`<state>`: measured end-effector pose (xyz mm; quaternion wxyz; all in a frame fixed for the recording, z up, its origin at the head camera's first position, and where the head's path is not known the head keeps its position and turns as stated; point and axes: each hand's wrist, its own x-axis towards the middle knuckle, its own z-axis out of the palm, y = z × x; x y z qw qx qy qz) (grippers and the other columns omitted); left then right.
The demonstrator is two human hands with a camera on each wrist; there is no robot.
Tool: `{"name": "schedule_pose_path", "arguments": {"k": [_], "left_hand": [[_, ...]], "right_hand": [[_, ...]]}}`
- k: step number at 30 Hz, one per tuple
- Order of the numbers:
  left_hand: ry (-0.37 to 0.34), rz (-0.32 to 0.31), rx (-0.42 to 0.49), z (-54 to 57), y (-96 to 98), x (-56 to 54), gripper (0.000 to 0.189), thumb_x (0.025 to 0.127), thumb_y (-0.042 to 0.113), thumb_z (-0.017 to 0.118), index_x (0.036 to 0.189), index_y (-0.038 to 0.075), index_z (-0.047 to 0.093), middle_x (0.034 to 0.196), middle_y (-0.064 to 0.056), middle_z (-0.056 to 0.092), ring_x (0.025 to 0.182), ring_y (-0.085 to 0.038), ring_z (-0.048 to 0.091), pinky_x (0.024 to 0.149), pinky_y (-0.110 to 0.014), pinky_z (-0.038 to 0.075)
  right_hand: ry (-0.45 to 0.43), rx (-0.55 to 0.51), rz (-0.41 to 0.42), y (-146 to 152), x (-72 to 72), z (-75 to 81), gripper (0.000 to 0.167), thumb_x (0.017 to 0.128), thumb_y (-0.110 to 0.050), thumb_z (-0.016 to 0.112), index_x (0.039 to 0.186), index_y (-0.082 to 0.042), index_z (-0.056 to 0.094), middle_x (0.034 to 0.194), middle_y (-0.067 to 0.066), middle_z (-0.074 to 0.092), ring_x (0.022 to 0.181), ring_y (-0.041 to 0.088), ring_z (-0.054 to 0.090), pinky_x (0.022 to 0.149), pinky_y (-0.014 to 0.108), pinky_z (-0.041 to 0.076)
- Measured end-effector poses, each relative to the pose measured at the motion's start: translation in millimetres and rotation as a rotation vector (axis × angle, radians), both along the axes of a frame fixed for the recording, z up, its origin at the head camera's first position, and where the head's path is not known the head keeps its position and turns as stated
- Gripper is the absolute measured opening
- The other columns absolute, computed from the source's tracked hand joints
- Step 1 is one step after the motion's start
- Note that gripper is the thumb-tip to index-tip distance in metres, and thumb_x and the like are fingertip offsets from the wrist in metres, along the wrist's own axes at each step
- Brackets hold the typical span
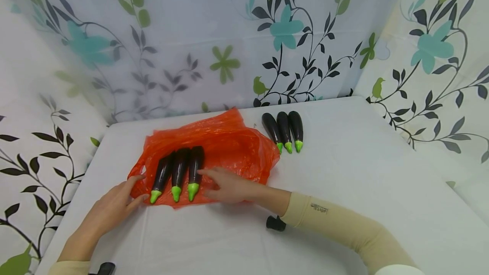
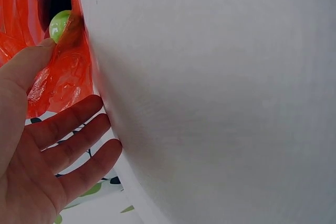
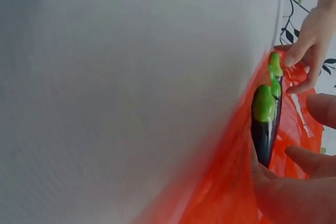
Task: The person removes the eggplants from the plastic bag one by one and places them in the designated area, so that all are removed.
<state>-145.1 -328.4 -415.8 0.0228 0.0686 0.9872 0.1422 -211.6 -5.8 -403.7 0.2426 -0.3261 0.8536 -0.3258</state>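
- The white worktop (image 1: 366, 169) is carrying the red bag (image 1: 233, 152).
- Your left hand (image 1: 114, 207) is touching the bag, with fingers apart; your right hand (image 1: 229, 186), also with fingers apart, is extending over it.
- Three eggplants (image 1: 180, 171) are lying on its plastic, between your hands; three others (image 1: 284, 130) are lying farther right.

The head camera looks forward and down above left hand (image 1: 114, 206) and right hand (image 1: 229, 186); wrist cameras look closely along them, sharing red bag (image 1: 242, 150).
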Motion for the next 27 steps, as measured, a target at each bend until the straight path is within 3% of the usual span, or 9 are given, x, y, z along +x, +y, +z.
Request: {"name": "schedule_pose_path", "arguments": {"k": [6, 20, 27], "left_hand": [[0.004, 0.000, -0.002, 0.4, 0.3, 0.4, 0.064, 0.089, 0.036, 0.070, 0.135, 0.000, 0.043, 0.112, -0.028, 0.060, 0.099, -0.044, 0.058, 0.080, -0.064, 0.048], [0.000, 0.000, 0.000, 0.1, -0.9, 0.5, 0.064, 0.090, 0.038, 0.069, 0.135, 0.001, 0.042, 0.114, -0.029, 0.059, 0.101, -0.046, 0.057, 0.079, -0.064, 0.048], [0.014, -0.007, 0.004, -0.9, -1.0, 0.6, 0.064, 0.089, 0.036, 0.070, 0.135, 0.001, 0.043, 0.114, -0.029, 0.060, 0.100, -0.045, 0.058, 0.080, -0.064, 0.049]], "right_hand": [[-0.002, 0.040, 0.010, -5, -2.5, -5.3, 0.068, 0.093, -0.035, 0.067, 0.152, -0.036, 0.033, 0.143, -0.004, 0.043, 0.118, 0.008, 0.046, 0.090, 0.027, 0.050], [0.034, 0.103, 0.078, -15, -2.8, -4.6, 0.069, 0.092, -0.037, 0.066, 0.151, -0.043, 0.031, 0.145, -0.004, 0.040, 0.120, 0.010, 0.044, 0.090, 0.029, 0.050], [0.091, 0.152, 0.062, -24, -1.3, -3.0, 0.064, 0.093, -0.034, 0.067, 0.148, -0.043, 0.038, 0.130, -0.004, 0.046, 0.108, 0.007, 0.046, 0.082, 0.023, 0.048]]}}
